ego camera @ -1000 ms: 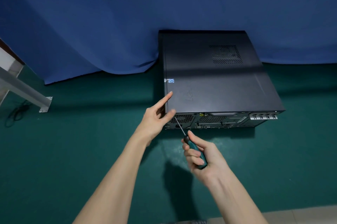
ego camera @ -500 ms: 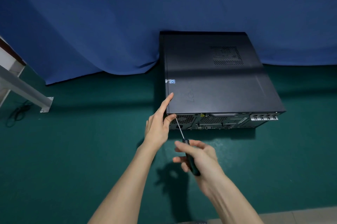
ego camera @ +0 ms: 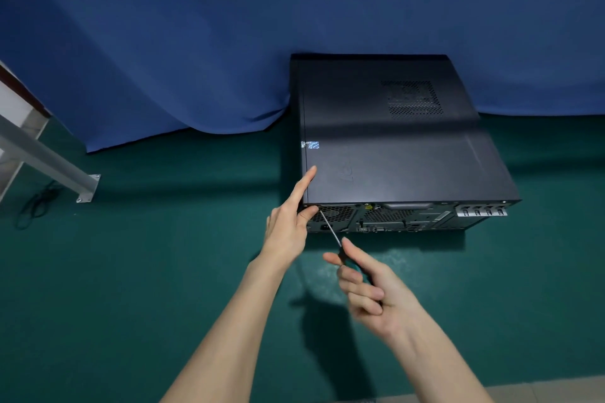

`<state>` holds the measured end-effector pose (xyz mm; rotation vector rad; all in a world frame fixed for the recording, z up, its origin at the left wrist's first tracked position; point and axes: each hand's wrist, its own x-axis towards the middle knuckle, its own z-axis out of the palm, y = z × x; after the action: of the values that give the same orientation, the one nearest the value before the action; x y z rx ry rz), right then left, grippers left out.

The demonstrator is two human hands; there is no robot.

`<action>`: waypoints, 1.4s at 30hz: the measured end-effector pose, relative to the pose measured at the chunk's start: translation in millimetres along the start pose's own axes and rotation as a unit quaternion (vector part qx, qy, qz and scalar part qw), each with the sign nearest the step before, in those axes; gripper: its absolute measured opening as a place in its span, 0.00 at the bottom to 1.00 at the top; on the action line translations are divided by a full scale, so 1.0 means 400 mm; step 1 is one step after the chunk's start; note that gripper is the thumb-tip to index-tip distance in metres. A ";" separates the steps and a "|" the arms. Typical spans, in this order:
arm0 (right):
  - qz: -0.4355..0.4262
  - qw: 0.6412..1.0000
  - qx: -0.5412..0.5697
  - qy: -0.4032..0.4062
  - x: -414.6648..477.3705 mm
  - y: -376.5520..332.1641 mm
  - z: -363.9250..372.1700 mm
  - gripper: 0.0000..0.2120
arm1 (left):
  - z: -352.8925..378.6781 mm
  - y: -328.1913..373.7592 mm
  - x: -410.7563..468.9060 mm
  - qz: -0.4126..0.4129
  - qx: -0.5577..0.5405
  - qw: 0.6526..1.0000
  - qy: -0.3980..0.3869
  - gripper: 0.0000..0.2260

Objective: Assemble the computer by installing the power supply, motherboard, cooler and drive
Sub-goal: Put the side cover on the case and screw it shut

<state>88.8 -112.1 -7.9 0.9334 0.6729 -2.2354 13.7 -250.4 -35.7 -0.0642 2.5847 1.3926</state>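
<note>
The desktop computer case is laid flat just ahead of both hands, its near left corner braced by the straight index finger and thumb of the left hand. A screwdriver is gripped in the curled fingers of the right hand, its tip set beside the left thumb.

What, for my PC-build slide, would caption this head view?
Left hand presses against the closed black metal computer case while the right hand holds a green-handled screwdriver to its rear corner.
</note>
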 end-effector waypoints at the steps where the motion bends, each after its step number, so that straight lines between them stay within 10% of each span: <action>1: -0.001 1.000 0.016 -0.008 0.001 0.006 -0.002 0.17 | 0.001 0.001 -0.001 -0.004 0.005 1.000 0.004 0.32; 10: -0.295 0.905 -0.232 0.201 0.021 0.040 -0.004 0.15 | 0.012 0.001 0.000 -0.018 -0.006 1.000 0.022 0.35; 16: -0.074 0.993 0.045 0.085 0.016 0.032 0.014 0.11 | 0.008 -0.009 0.009 0.003 -0.016 1.000 0.012 0.36; 21: -0.009 0.979 0.201 0.020 0.032 0.062 0.021 0.10 | 0.014 -0.014 0.012 0.006 -0.007 1.000 0.020 0.35; 42: -0.197 0.960 -0.169 0.104 -0.102 -0.064 -0.045 0.14 | -0.009 0.046 -0.012 -0.011 0.082 0.996 0.041 0.24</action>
<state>101.6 -69.1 17.0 0.9257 1.3962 -2.2624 15.2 -243.5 -17.8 -0.1266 2.7466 1.1887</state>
